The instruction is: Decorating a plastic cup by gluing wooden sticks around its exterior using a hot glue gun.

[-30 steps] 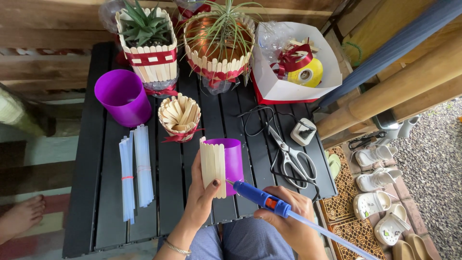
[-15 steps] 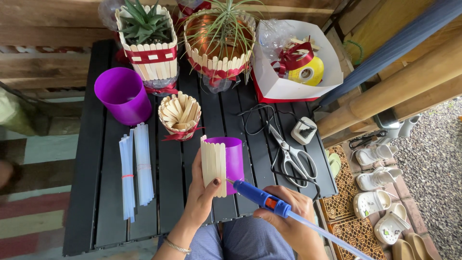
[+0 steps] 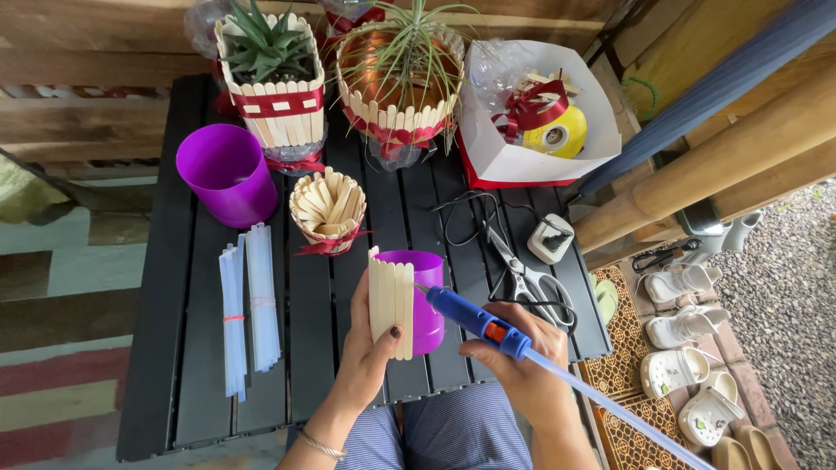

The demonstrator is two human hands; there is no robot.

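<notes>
Left hand grip closed around a purple plastic cup half-clad in upright pale wooden craft sticks; thumb pressed on the lower end of the sticks, cup held just above the near part of the black slatted counter. Right hand grip closed on a blue hot glue gun with an orange trigger and a clear glue stick trailing out the back toward the lower right. Gun nozzle touches the cup's side right beside the last stick.

All relative to the held cup:
- just beyond it, a small round basket of wooden sticks with red ribbon
- far left beyond it, an empty purple plastic cup, standing
- left of it, two bundles of clear glue sticks lying flat on the counter
- right of it, steel scissors on a black cord, near a white plug adapter
- far beyond it, a square stick-clad pot with a green succulent and a round stick-clad pot with a spiky thin-leaved plant
- far right beyond it, a white cardboard box with red ribbon and a yellow roll
- lower right of it, off the counter, white shoes on a patterned mat.
</notes>
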